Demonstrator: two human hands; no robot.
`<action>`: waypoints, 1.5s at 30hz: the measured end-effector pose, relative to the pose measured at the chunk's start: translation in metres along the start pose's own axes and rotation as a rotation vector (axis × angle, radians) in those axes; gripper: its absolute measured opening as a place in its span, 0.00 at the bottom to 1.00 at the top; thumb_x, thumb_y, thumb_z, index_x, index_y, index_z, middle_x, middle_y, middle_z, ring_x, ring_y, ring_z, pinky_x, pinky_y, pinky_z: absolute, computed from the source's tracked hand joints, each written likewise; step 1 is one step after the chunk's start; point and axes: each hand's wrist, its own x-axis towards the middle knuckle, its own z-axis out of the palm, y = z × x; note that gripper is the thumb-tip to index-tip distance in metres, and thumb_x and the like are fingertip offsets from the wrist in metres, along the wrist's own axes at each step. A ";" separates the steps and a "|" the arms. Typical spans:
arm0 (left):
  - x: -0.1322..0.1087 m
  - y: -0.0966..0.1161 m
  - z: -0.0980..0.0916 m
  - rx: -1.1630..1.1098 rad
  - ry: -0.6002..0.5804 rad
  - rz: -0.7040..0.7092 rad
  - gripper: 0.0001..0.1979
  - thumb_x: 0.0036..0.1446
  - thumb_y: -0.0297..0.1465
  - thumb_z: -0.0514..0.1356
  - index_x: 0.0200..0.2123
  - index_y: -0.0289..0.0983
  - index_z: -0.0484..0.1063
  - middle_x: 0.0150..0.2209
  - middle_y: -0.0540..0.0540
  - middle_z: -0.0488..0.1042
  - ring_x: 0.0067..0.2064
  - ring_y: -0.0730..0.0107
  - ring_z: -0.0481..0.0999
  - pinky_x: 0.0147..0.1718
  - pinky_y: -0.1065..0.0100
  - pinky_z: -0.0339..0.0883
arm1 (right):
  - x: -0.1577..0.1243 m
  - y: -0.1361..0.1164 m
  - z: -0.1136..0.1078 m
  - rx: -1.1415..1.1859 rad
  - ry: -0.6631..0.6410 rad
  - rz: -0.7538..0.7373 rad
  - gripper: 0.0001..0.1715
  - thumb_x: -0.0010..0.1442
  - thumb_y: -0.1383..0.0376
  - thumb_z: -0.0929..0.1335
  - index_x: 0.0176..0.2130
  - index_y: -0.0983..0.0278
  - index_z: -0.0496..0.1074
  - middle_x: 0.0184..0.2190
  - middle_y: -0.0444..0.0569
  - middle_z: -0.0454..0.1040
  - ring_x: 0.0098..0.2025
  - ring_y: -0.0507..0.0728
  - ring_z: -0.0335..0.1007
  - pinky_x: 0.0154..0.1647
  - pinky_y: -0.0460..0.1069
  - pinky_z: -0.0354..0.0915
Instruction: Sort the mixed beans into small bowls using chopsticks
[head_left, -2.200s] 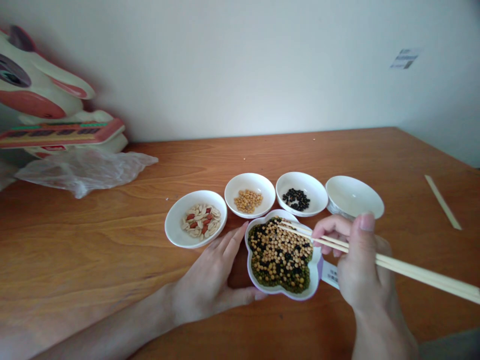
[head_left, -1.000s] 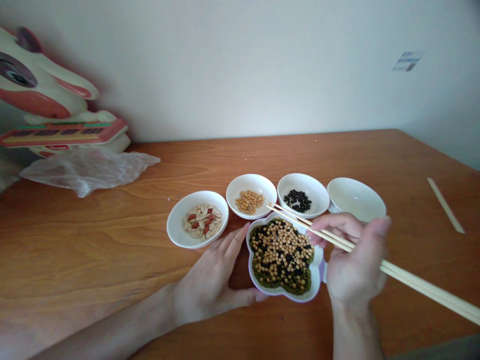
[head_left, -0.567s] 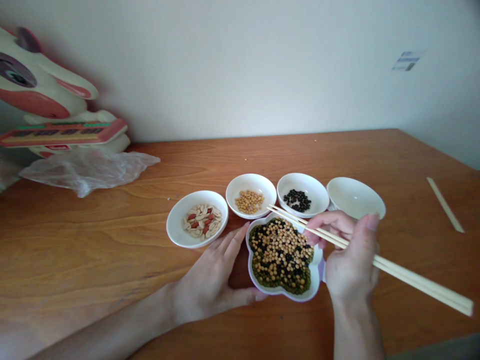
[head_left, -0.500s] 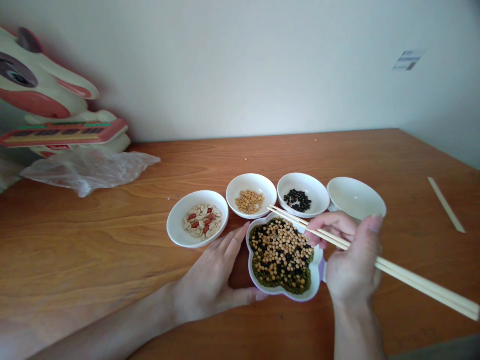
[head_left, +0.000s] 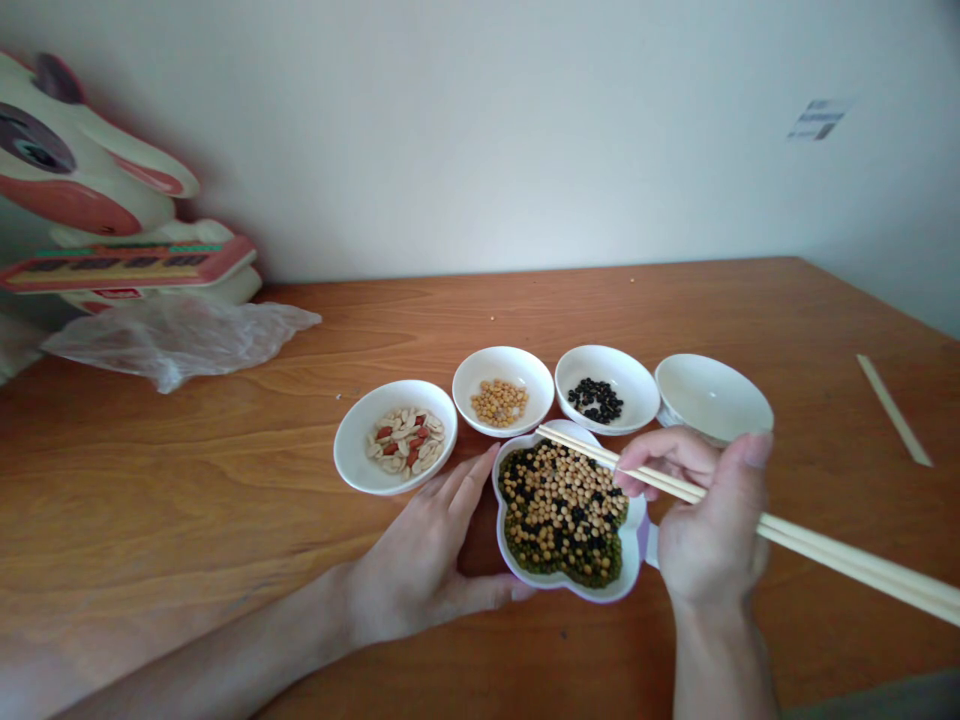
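In my right hand is a pair of pale wooden chopsticks. Their tips are close together over the far rim of a white-and-lilac scalloped bowl, with nothing visible between them. That bowl holds yellow soybeans, black beans and green mung beans. My left hand holds the bowl's left side, fingers at the back and thumb at the front. Just beyond that hand sits a white bowl with peanuts, some still red-skinned.
Behind stand white bowls with soybeans and black beans, plus an empty white bowl partly behind my right hand. A pale flat stick lies at right. At left are a plastic bag and cow-shaped toy keyboard.
The chopstick tips have dipped a little toward the scalloped bowl's far rim. My right hand has shifted slightly right, while my left hand and the bowls stay put.
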 end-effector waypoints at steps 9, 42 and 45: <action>0.002 0.001 0.000 -0.019 -0.003 -0.003 0.61 0.57 0.48 0.76 0.80 0.45 0.40 0.76 0.33 0.61 0.75 0.42 0.66 0.73 0.43 0.64 | 0.001 -0.003 -0.003 0.002 -0.099 0.147 0.54 0.69 0.29 0.50 0.21 0.62 0.75 0.18 0.50 0.73 0.22 0.53 0.66 0.24 0.48 0.61; 0.003 0.001 0.000 -0.021 0.013 -0.004 0.62 0.56 0.47 0.77 0.80 0.44 0.42 0.76 0.32 0.62 0.75 0.40 0.66 0.73 0.43 0.65 | -0.003 0.005 -0.006 -0.023 -0.220 0.139 0.55 0.70 0.30 0.46 0.24 0.61 0.74 0.19 0.48 0.70 0.25 0.55 0.65 0.27 0.50 0.60; 0.002 0.002 -0.001 -0.018 0.009 0.001 0.62 0.56 0.47 0.77 0.80 0.44 0.42 0.76 0.32 0.63 0.74 0.40 0.67 0.73 0.42 0.66 | -0.004 0.005 -0.005 -0.025 -0.225 0.136 0.54 0.71 0.30 0.45 0.25 0.61 0.74 0.20 0.48 0.70 0.25 0.55 0.65 0.27 0.50 0.60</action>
